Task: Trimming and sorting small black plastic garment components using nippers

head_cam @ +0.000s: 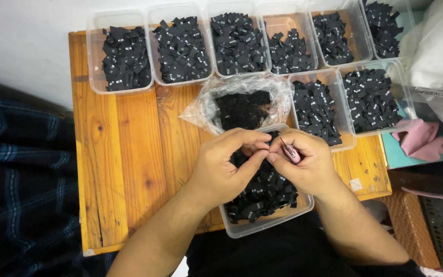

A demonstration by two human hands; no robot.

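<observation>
My left hand (226, 166) and my right hand (306, 166) meet fingertip to fingertip over a clear plastic box (262, 223) full of small black fabric labels (265, 195). The right hand grips a small pink-handled snipping tool (290, 152), its dark tip pointing up and left toward the left fingers. The left thumb and fingers are pinched together at that tip; what they hold is hidden. Just behind the hands lies an open clear plastic bag (242, 105) with a heap of black material in it.
A small wooden table (124, 154) bears several more clear boxes of black labels along its back edge (126, 59) and at the right (370, 100). Dark plaid cloth (21, 179) lies at the left. Pink fabric (419, 138) and white bags (437, 51) sit at the right.
</observation>
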